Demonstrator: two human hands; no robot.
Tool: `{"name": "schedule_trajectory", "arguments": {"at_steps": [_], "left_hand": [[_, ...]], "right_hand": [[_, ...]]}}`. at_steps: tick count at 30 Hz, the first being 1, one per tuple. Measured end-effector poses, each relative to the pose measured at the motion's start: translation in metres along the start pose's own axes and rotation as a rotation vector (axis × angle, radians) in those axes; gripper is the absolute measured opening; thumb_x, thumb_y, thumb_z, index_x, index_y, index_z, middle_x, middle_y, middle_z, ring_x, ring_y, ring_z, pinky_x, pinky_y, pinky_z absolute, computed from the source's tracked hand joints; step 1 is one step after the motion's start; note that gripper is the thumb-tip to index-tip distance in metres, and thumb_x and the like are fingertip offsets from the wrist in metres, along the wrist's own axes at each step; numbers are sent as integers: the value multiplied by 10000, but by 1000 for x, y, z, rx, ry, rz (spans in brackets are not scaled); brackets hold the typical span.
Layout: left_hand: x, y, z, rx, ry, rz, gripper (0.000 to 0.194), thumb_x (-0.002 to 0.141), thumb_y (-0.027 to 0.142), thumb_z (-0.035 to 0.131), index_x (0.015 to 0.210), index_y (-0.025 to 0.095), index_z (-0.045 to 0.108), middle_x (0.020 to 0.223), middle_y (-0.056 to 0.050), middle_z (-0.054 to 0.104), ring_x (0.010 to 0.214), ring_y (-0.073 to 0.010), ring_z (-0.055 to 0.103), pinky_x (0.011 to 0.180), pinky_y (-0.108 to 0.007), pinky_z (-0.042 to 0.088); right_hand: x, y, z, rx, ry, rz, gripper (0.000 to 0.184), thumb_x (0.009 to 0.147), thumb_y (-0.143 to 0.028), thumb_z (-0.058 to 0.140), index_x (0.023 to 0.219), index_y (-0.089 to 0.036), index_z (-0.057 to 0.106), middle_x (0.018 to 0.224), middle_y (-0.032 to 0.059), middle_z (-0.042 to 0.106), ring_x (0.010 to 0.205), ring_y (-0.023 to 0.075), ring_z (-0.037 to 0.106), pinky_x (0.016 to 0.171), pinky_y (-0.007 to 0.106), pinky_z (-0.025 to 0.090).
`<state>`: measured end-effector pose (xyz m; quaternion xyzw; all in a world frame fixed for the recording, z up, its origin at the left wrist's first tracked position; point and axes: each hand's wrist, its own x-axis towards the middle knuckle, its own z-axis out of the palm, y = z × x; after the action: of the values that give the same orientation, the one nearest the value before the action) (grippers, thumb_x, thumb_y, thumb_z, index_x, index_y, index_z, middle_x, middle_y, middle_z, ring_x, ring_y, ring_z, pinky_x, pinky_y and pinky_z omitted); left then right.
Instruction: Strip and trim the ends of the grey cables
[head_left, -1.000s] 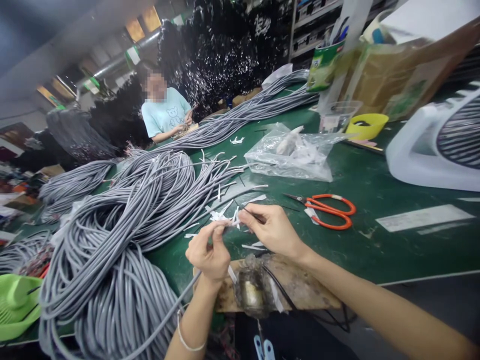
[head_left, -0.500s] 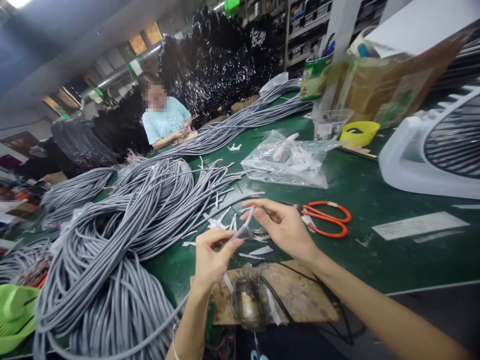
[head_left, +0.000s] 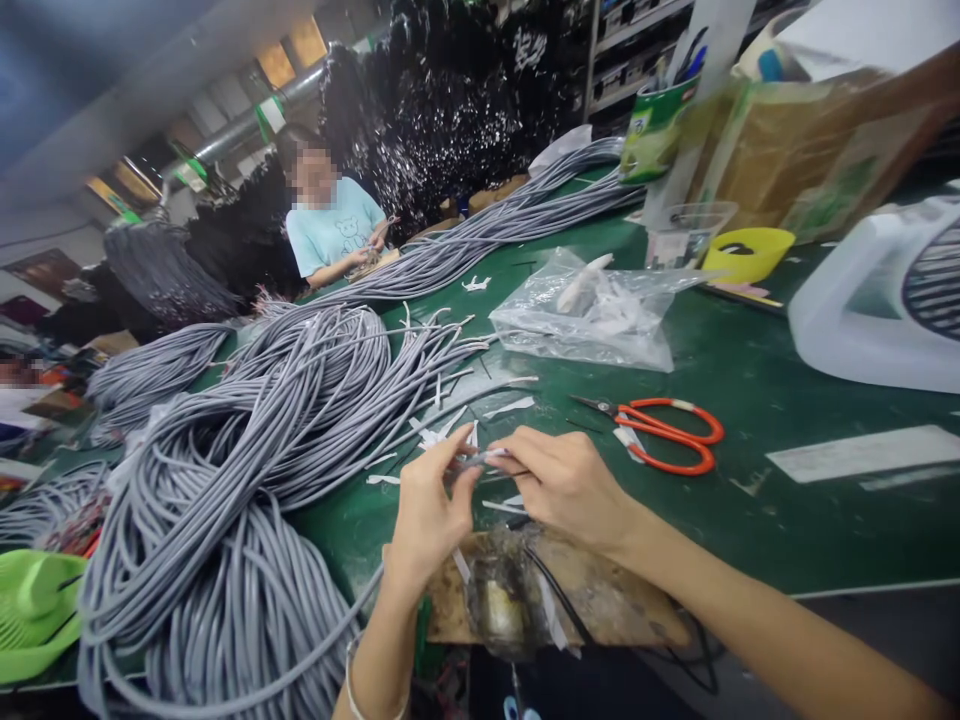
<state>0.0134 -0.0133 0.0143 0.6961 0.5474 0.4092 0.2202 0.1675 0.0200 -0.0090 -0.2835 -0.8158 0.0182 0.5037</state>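
Between my hands runs the end of a grey cable (head_left: 472, 460), lying nearly level above the green table. My left hand (head_left: 433, 505) grips it with thumb and fingers. My right hand (head_left: 566, 490) pinches its pale tip, which the fingers partly hide. From my left wrist the cable seems to trail back toward the big pile of coiled grey cables (head_left: 247, 480). White paper strips (head_left: 442, 430) lie scattered just beyond my hands. Below them is a wooden board (head_left: 600, 590) carrying a grimy metal device (head_left: 501, 605).
Orange-handled scissors (head_left: 667, 430) lie right of my hands. Behind them are a clear plastic bag (head_left: 592, 320), a yellow tape ring (head_left: 750, 255) and a white fan (head_left: 855, 300). A green can (head_left: 660, 130) holds pens. Across the table sits a person in a light blue shirt (head_left: 334, 230).
My right hand has come lower and closer to my left hand, turning more palm-down. The cable end has tipped from slanting upward to nearly level. The view has shifted slightly.
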Motion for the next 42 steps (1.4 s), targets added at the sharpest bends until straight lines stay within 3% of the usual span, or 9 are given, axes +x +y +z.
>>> {"name": "schedule_trajectory", "arguments": {"at_steps": [3, 7, 14, 19, 22, 27, 32, 36, 42], "left_hand": [[-1, 0, 2, -89, -10, 44, 241, 804, 184, 519, 988, 164, 672, 772, -54, 662, 629, -123, 563, 571, -216, 447], [0, 0, 6, -362, 181, -102, 184, 780, 286, 578, 844, 144, 675, 659, -16, 591, 528, -86, 474, 495, -198, 392], [4, 8, 0, -926, 71, -270, 307, 639, 398, 708, 778, 146, 599, 597, 22, 527, 397, -10, 249, 377, -168, 187], [1, 7, -1, -737, 7, -271, 302, 736, 423, 622, 717, 122, 636, 488, 57, 365, 419, -30, 221, 400, -182, 154], [-3, 7, 1, -580, -95, -247, 370, 779, 456, 554, 695, 114, 667, 464, 56, 321, 436, -47, 211, 422, -198, 170], [-4, 10, 0, -364, -238, -159, 406, 793, 466, 518, 665, 116, 681, 536, 0, 482, 491, -81, 297, 477, -225, 232], [-3, 9, -2, -343, -177, -136, 456, 821, 489, 458, 581, 130, 605, 493, 16, 419, 482, -85, 296, 484, -226, 251], [-6, 9, -4, -259, -197, -23, 401, 834, 427, 467, 616, 138, 640, 532, -13, 524, 487, -97, 373, 486, -226, 283], [-7, 8, -3, -10, 17, 96, 298, 857, 289, 455, 725, 156, 686, 567, -27, 587, 493, -113, 462, 494, -225, 321]], "right_hand": [[-2, -4, 5, -22, 1, 30, 225, 854, -110, 421, 707, -142, 589, 559, 6, 545, 464, 87, 484, 449, 194, 314], [3, -14, 8, 90, 0, 73, 208, 851, -127, 435, 744, -145, 612, 565, 2, 538, 461, 86, 460, 445, 198, 312], [15, -9, -3, 486, -130, 492, 217, 815, -253, 504, 651, -151, 603, 570, 2, 579, 484, 96, 477, 450, 202, 363], [18, 1, -15, 515, 61, 620, 243, 798, -349, 527, 701, -147, 620, 596, 17, 597, 490, 106, 496, 436, 208, 375], [19, -2, -17, 624, 14, 534, 260, 788, -382, 562, 710, -150, 650, 653, 38, 638, 530, 113, 524, 464, 212, 396], [21, -5, -18, 763, -83, 597, 380, 750, -508, 581, 656, -145, 637, 572, 26, 596, 470, 103, 507, 414, 204, 375], [22, -5, -20, 848, -209, 582, 408, 758, -530, 560, 660, -142, 637, 596, 41, 608, 527, 118, 532, 479, 220, 410], [23, -6, -16, 791, -238, 619, 470, 757, -571, 528, 554, -147, 542, 488, -21, 446, 449, 76, 381, 413, 206, 307], [17, -14, -12, 587, -185, 499, 424, 864, -406, 427, 511, -171, 421, 499, -41, 344, 466, 72, 319, 428, 211, 263]]}}
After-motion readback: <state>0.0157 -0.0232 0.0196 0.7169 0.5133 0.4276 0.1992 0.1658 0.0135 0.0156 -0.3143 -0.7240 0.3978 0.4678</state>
